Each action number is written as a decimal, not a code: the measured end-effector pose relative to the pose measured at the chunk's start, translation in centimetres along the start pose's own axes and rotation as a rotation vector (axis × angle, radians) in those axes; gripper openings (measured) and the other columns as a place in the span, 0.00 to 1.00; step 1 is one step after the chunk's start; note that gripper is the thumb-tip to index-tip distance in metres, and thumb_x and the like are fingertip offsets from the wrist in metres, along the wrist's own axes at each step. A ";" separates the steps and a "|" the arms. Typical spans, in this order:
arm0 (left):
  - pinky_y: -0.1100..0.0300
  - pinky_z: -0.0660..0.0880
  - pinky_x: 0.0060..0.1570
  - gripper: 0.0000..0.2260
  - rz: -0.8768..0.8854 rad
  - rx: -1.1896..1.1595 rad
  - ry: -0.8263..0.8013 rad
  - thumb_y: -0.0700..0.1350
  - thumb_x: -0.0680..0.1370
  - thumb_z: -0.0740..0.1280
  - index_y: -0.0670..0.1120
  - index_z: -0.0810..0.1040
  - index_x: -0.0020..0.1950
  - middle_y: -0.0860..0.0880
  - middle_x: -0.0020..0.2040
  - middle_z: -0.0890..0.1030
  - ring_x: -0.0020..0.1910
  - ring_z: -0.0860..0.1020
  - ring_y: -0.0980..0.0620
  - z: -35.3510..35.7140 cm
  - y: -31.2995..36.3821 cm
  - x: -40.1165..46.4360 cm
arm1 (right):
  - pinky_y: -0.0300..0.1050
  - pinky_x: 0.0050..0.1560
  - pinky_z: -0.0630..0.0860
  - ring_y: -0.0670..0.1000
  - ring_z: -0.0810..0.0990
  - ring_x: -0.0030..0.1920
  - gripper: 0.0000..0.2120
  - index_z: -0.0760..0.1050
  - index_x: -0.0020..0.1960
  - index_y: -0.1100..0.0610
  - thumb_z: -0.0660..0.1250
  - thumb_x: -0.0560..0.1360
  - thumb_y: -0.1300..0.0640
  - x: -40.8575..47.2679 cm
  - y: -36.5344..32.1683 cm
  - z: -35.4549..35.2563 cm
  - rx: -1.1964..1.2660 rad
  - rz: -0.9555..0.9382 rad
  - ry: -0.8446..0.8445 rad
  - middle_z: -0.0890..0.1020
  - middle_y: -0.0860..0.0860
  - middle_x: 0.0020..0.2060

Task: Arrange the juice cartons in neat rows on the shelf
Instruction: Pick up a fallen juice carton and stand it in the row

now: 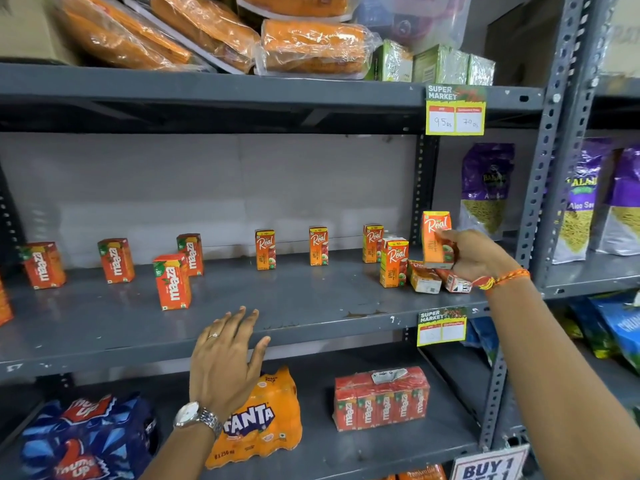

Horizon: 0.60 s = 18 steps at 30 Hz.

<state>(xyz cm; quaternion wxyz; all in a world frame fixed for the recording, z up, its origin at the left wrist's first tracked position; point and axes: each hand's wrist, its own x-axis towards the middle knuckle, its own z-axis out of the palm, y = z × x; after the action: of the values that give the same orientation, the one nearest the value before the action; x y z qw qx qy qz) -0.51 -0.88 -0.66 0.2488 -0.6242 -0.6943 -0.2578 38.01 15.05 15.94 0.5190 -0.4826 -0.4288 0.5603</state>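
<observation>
On the grey middle shelf (277, 306) stand several orange Maaza cartons (172, 281) at the left and several Real apple juice cartons (265, 249) toward the right, loosely spaced. Two Real cartons (424, 280) lie toppled at the right end. My right hand (474, 254) grips an upright Real carton (434, 233) lifted just above those toppled ones. My left hand (227, 358) hovers open, fingers spread, over the shelf's front edge and holds nothing.
The lower shelf holds a Thums Up pack (86, 438), a Fanta pack (270, 417) and a wrapped Maaza multipack (381, 398). Purple snack bags (486, 188) stand right of the upright post (554, 150). Orange wrapped packs (311, 46) fill the top shelf. Price tags (455, 110) hang from shelf edges.
</observation>
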 end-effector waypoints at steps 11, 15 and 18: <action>0.48 0.70 0.66 0.30 0.029 0.021 0.002 0.63 0.77 0.56 0.44 0.74 0.70 0.44 0.67 0.78 0.65 0.77 0.44 -0.5 -3.5 -1.1 | 0.54 0.54 0.79 0.55 0.82 0.49 0.11 0.74 0.58 0.65 0.65 0.77 0.64 -4.4 4.1 11.1 -0.014 -0.289 -0.366 0.81 0.57 0.48; 0.48 0.71 0.66 0.29 0.041 0.047 -0.009 0.63 0.79 0.54 0.44 0.74 0.69 0.45 0.67 0.78 0.65 0.77 0.45 -0.4 -3.6 -1.2 | 0.45 0.39 0.83 0.52 0.82 0.42 0.07 0.75 0.53 0.63 0.67 0.75 0.68 -3.5 6.8 16.7 -0.038 -0.308 -0.411 0.80 0.57 0.44; 0.49 0.73 0.64 0.29 0.051 0.075 0.005 0.63 0.79 0.52 0.44 0.75 0.68 0.46 0.65 0.79 0.63 0.79 0.45 -0.5 -3.6 -1.1 | 0.43 0.41 0.82 0.49 0.82 0.43 0.08 0.75 0.51 0.61 0.69 0.73 0.68 -3.2 8.3 19.8 -0.140 -0.314 -0.433 0.81 0.53 0.43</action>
<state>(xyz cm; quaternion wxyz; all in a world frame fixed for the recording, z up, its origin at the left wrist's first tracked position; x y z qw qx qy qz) -3.98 -2.33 -1.15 0.2800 -0.6312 -0.6869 -0.2267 17.04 11.48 11.40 0.4610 -0.3138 -0.6369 0.5323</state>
